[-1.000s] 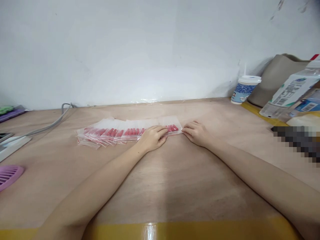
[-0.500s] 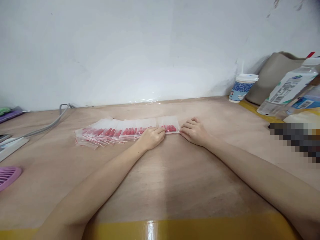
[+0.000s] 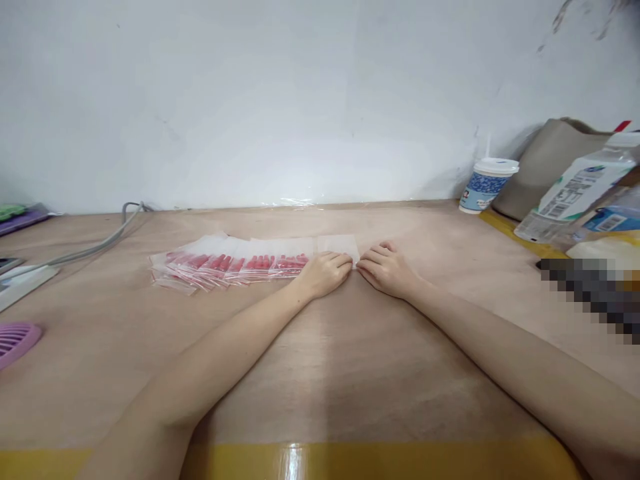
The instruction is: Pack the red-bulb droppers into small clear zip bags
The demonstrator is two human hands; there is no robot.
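A small clear zip bag (image 3: 340,243) lies flat at the right end of a row of similar bags. My left hand (image 3: 327,273) covers its near edge, fingers curled together along the seal and hiding the red pieces inside. At the bag's near right corner, my right hand (image 3: 387,269) has its thumb and fingertips closed. The two hands almost meet there. To the left, several overlapping zip bags (image 3: 235,260) fan out, each holding small red pieces (image 3: 260,262) that I cannot name for certain.
On the right stand a lidded paper cup (image 3: 487,187) with a straw, a leaning plastic bottle (image 3: 575,183) and a grey-brown container (image 3: 540,160). A grey cable (image 3: 100,243) and a pink slatted object (image 3: 17,343) are at left. Yellow tape (image 3: 260,463) lines the table's front edge.
My left hand has slid right along the bag's near edge, toward my right hand, and now covers the red pieces. My right hand stays at the corner. The view has shifted slightly.
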